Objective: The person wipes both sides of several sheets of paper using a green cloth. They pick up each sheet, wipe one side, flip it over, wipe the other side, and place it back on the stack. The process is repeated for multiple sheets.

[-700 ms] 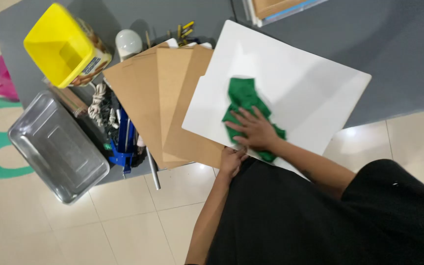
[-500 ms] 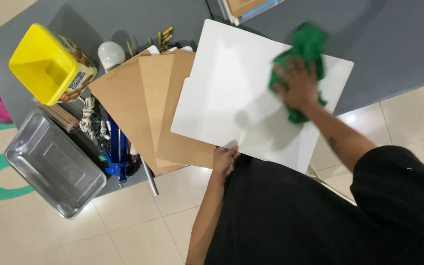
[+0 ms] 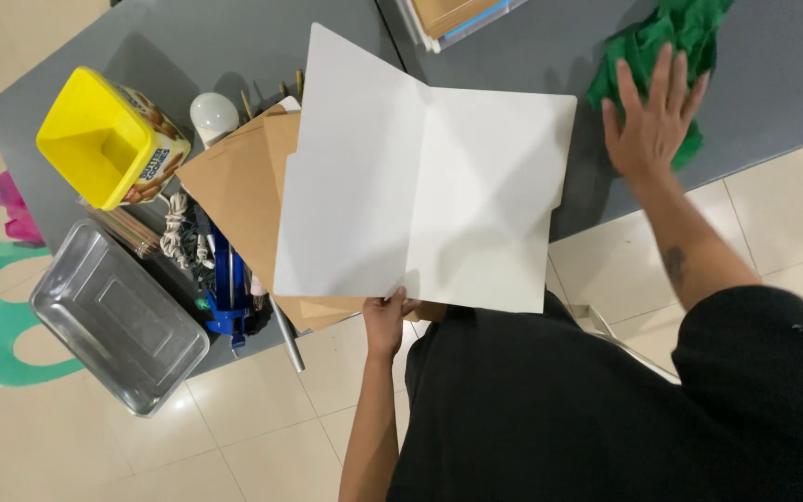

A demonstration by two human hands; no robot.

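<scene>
The right hand [image 3: 651, 116] lies flat with its fingers [image 3: 664, 74] spread and released, palm down on the green cloth [image 3: 666, 37], which is bunched on the grey desk [image 3: 773, 84] at about one o'clock from the white folder [image 3: 420, 204]; the forearm runs back from it toward five o'clock. The left hand [image 3: 385, 321] reaches up from six o'clock, its fingers pinching the near edge of the white folder, which lies open and partly lifted, its crease running from twelve to six. Under the folder, a stack of brown folders [image 3: 234, 186] fans out toward nine o'clock, touching it. Further toward nine and ten o'clock stand a yellow open box [image 3: 95, 139] and a white bulb [image 3: 214, 113], and toward eight o'clock a metal tray [image 3: 113, 316] overhangs the desk corner, with a coil of cord [image 3: 177, 237] and a blue tool [image 3: 225, 297] between the tray and the brown folders. At twelve o'clock another stack of folders [image 3: 457, 14] sits at the far edge. The desk between the white folder and the cloth is bare grey surface. Compared with half a second ago, the right hand and cloth have slid off the white folder's far right corner onto the desk, and the folder, then closed and flat, now stands opened, while the left hand keeps its grip on the near edge.
</scene>
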